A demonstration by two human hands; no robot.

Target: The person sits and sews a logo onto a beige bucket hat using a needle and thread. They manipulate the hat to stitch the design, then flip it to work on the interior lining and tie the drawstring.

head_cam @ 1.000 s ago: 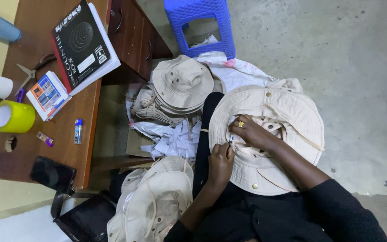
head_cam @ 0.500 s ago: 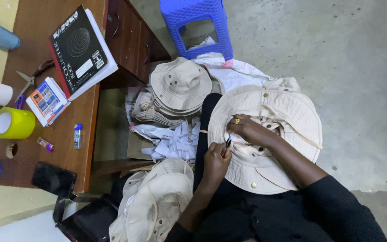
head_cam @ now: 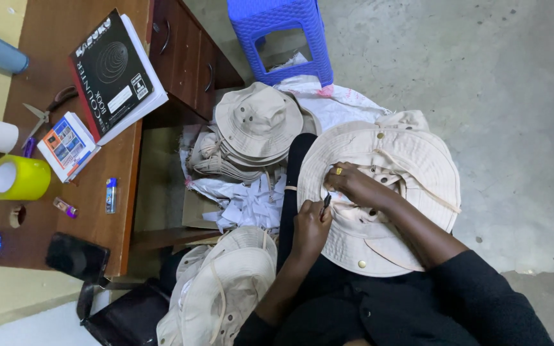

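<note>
Beige hat at right of centre on lap, under both hands. Left hand closed around small dark tool; right hand pinching hat's inner fabric. Wooden desk at left, blue stool at top, concrete floor.

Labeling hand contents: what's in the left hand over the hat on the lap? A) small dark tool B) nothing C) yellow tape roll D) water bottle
A: the left hand grips a small dark tool at the brim of the hat, while the right hand rests on the hat; the tool's kind is too small to tell.
</note>
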